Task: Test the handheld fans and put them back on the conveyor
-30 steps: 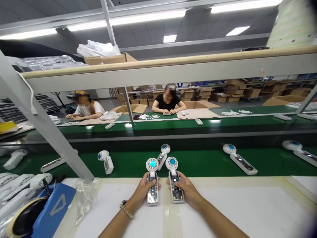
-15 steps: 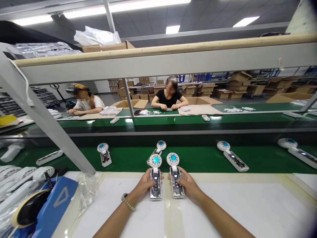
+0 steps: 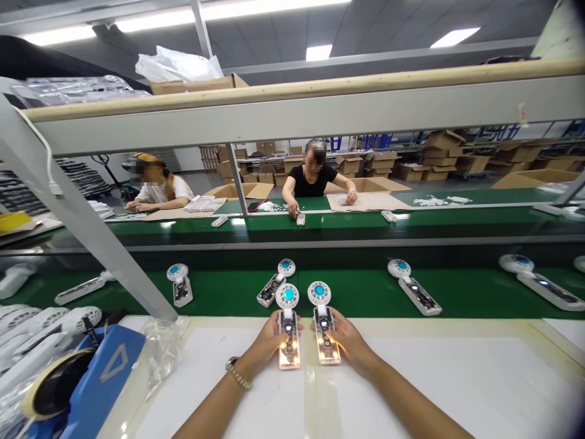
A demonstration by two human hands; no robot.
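My left hand is closed round a white handheld fan with a clear front, its thumb resting on the fan's face. A matching fan is gripped in my right hand, the thumb again on its front. Both fans stand side by side, round blue-centred heads pointing away from me, with warm orange lights glowing in their lower bodies. Just behind the left one lies another fan on the green conveyor belt, partly overlapped by the held fan's head.
More fans, such as one at right, lie along the belt. At left are a blue tape dispenser and a pile of white fans. A slanted post rises beside them. Across, a co-worker reaches to a white part.
Orange lights have come on in both held fans. Fans on the near belt have shifted left; parts on the far belt have shifted right. The co-worker opposite has spread both arms.
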